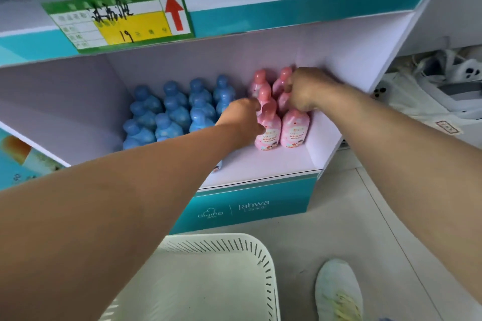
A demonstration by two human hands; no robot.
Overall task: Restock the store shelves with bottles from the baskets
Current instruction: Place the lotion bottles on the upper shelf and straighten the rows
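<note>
A cardboard store shelf (273,164) with a teal front stands on a pale floor, a white basket (268,263) at its foot. Blue bottles (172,109) fill the left and middle of the shelf. Pink bottles (293,128) stand upright in two files against the right wall, running from mid-shelf to the back corner.

The left hand (242,117) comes in from the left, thumb and fingers curled round the neck of the front bottle in the left file. The right hand (306,88) reaches deeper, its fingers curled down over a cap further back in the right file; it looks to be grasping it.

The bottles' long axes are vertical, so both grips are taken at the top. A bare strip lies between the pink files and the front edge, and I judge that the next bottles belong there.
</note>
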